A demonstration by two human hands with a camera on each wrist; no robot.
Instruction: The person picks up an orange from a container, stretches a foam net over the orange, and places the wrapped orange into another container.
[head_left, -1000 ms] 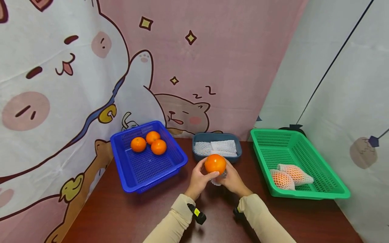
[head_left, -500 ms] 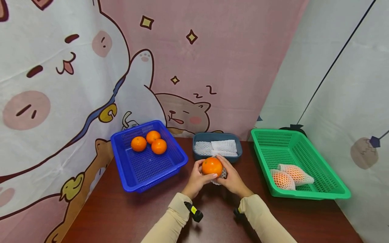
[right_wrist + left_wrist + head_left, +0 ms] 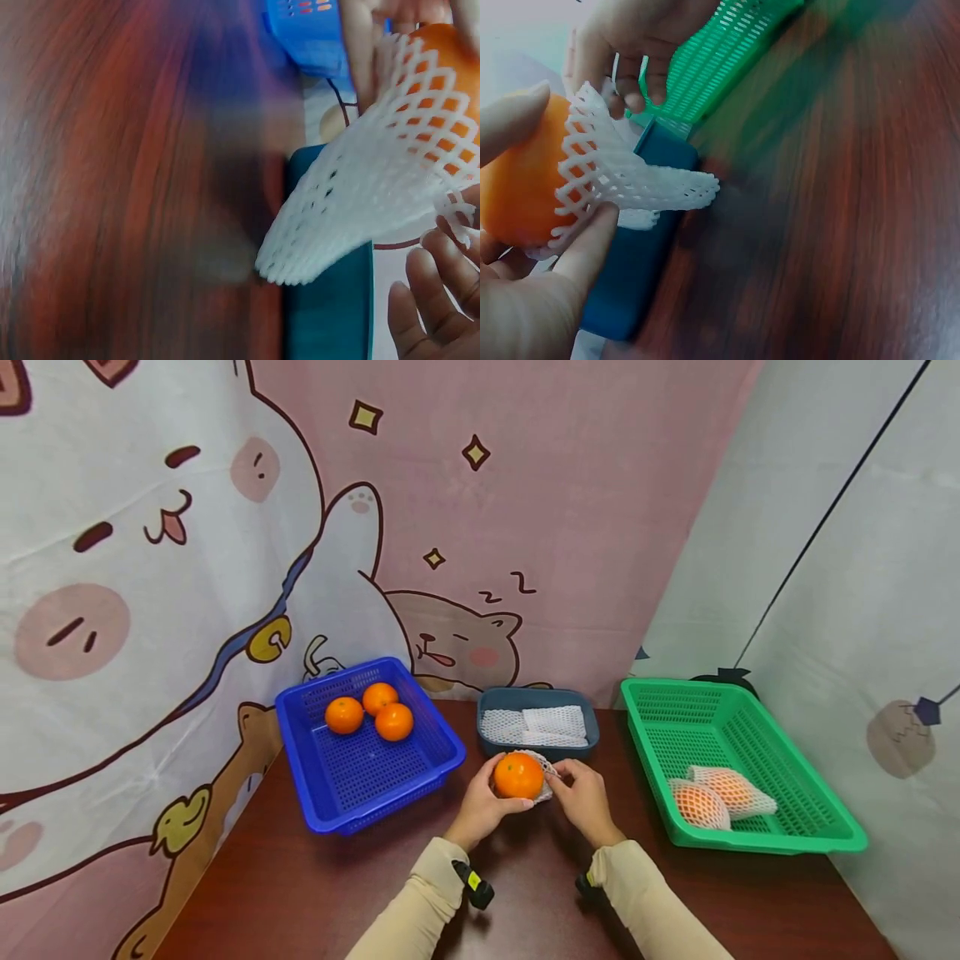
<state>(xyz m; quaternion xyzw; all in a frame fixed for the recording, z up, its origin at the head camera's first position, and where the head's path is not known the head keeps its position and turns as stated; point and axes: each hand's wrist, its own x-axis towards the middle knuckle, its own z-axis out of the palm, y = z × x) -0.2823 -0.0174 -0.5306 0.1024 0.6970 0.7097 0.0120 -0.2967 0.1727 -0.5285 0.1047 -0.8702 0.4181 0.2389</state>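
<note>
An orange [image 3: 517,776] is held up in front of me, partly inside a white foam net sleeve [image 3: 352,180]. My left hand [image 3: 480,807] grips the fruit from the left, its thumb along the near side. On the right, my right hand [image 3: 586,802] pinches the sleeve's open rim between thumb and finger; its other fingers spread loosely in the right wrist view. The net covers the lower part of the orange, and its narrow tail [image 3: 694,189] hangs free below. The top of the orange is bare.
A blue basket [image 3: 360,814] at the left holds three oranges [image 3: 393,722]. Behind the hands, a dark teal tray [image 3: 491,700] contains flat foam nets [image 3: 555,723]. The green basket [image 3: 780,842] at the right holds two net-wrapped oranges [image 3: 700,803]. Printed cloth hangs behind the table [image 3: 540,902].
The orange has come down and slightly left, into the sleeve. My right hand has shifted right, from beside the fruit to the net's rim, and more of the net shows around it.
</note>
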